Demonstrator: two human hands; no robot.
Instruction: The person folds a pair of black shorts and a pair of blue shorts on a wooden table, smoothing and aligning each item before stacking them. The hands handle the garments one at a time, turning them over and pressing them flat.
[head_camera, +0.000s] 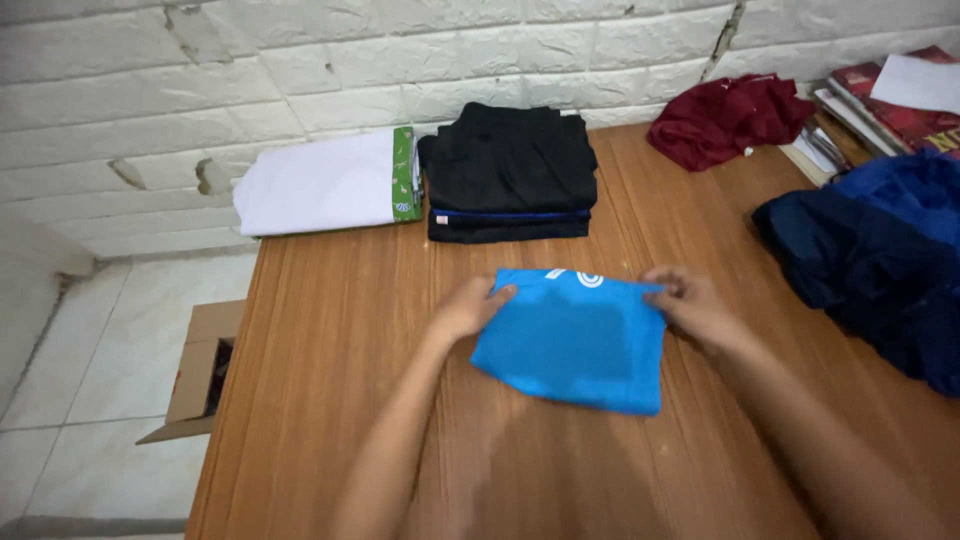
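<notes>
Head view: folded bright-blue fabric garment (572, 340) on the wooden desk (330, 330) looks light, soft, floppy; left hand (468, 308) and right hand (690, 305) fingers pinch its far corners, best hold.

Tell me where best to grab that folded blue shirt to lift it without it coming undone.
Probably grip the folded blue shirt at its two far corners, coming in from either side, where the left hand and right hand already pinch it. It lies flat on the wooden table, so pinching both ends keeps layers together.
</notes>
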